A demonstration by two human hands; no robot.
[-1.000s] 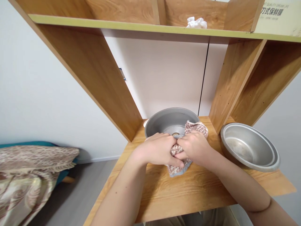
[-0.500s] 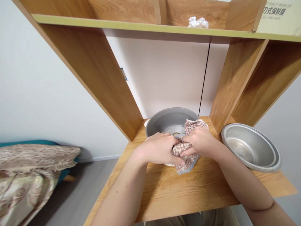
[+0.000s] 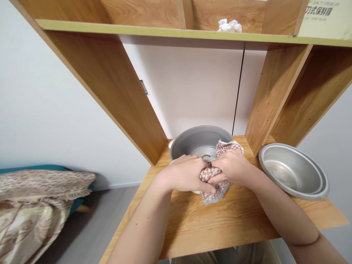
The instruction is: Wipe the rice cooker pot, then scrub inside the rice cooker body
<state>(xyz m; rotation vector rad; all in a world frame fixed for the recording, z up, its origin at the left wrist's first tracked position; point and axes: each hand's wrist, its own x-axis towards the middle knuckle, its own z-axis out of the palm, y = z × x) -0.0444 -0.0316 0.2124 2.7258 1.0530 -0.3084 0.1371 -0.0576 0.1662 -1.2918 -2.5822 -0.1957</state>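
Note:
A brown-and-white patterned cloth (image 3: 230,147) is bunched between both of my hands at the near rim of a grey metal pot (image 3: 192,141) that stands on the wooden shelf (image 3: 220,223). My left hand (image 3: 184,173) is closed on the cloth's left part, thumb underneath. Pressed against it, my right hand (image 3: 233,167) grips the cloth from the right. One end of the cloth lies over the pot's rim and another end hangs down onto the shelf board. Part of the pot's front is hidden behind my hands.
A shallow steel basin (image 3: 293,170) sits on the shelf to the right, past an upright wooden divider (image 3: 271,95). A crumpled white paper (image 3: 229,25) lies on the upper shelf. A patterned bedcover (image 3: 35,198) lies low at the left.
The cloth and my right hand shifted slightly between frames, a little right and up, then back toward the left. My left hand has hardly moved.

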